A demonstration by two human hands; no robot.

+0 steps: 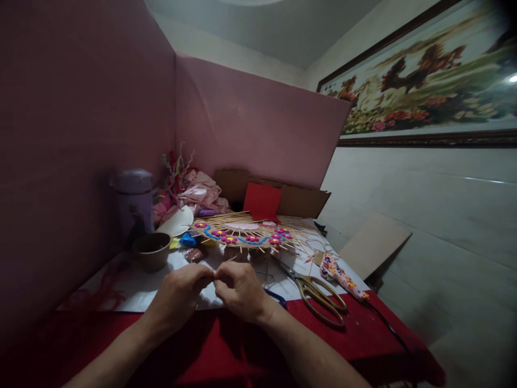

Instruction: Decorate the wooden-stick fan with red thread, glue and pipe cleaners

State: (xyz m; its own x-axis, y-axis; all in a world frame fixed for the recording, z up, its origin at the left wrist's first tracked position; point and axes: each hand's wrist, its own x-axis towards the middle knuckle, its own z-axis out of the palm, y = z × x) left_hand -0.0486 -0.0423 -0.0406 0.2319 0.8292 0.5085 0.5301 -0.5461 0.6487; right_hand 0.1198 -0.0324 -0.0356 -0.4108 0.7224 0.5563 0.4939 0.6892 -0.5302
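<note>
My left hand [180, 295] and my right hand [243, 291] meet fingertip to fingertip over the near part of the white sheet [161, 296]. Both are closed in a pinch; whatever lies between the fingers is too small or hidden to name. Just beyond them stands a craft piece [246, 237] with a curved brown band, pink clay flowers, a wavy blue line and thin sticks fanning outward. A brown clay lump [194, 255] and a blue packet [188, 240] lie past my left hand. Gold-handled scissors [319, 296] rest right of my right hand, beside a partly hidden dark blue handle [276, 297].
A flower-patterned glue gun [343, 277] with a black cord lies at the table's right edge. On the left stand a brown bowl [152, 250] and a lilac flask [133, 207]. Red paper [262, 200] and cardboard [302, 202] lean behind, near crumpled pink cloth [204, 191].
</note>
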